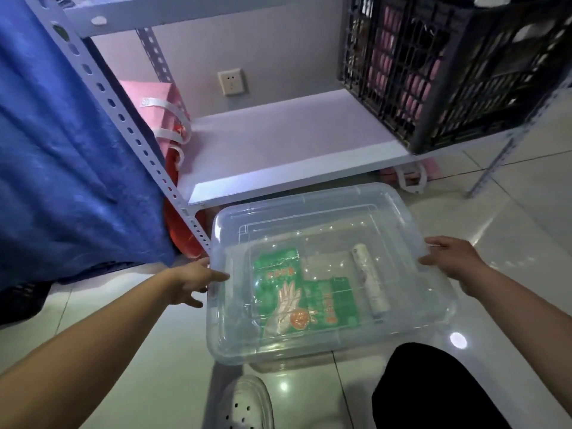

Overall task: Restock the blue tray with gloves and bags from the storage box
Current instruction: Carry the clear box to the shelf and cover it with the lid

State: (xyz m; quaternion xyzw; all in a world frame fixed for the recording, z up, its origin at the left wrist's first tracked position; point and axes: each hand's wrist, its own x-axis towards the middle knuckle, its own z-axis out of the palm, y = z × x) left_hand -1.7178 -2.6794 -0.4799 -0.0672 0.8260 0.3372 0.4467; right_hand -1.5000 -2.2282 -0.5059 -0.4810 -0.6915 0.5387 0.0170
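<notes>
- One clear rectangular plastic storage box (325, 345) sits on the pale glossy tiled floor (510, 218), in front of the lowest white shelf (278, 144) of a perforated metal rack; its clear lid (309, 218) is on.
- Two hands are at the box. The left hand (192, 281) rests at the lid's left edge, its fingers (216, 275) mostly straight and slightly apart, reaching onto the rim.
- The right hand (452, 257) grips the lid's right edge, fingers curled over the rim.
- Through the lid, two green printed packets of gloves (297, 292) lie flat and overlapping on the box's bottom; one bears a picture of a pale glove.
- One white roll of bags (370, 280) lies just to the right of the packets, lengthwise.
- One black slatted plastic crate (448, 66) stands on the shelf's right end, with pink things inside.
- One blue cloth (55, 150) hangs at the left.
- One pink bag with white handles (154, 103) stands behind the rack post.
- One white perforated clog (244, 404) and one black-clad knee (433, 388) show at the bottom.
</notes>
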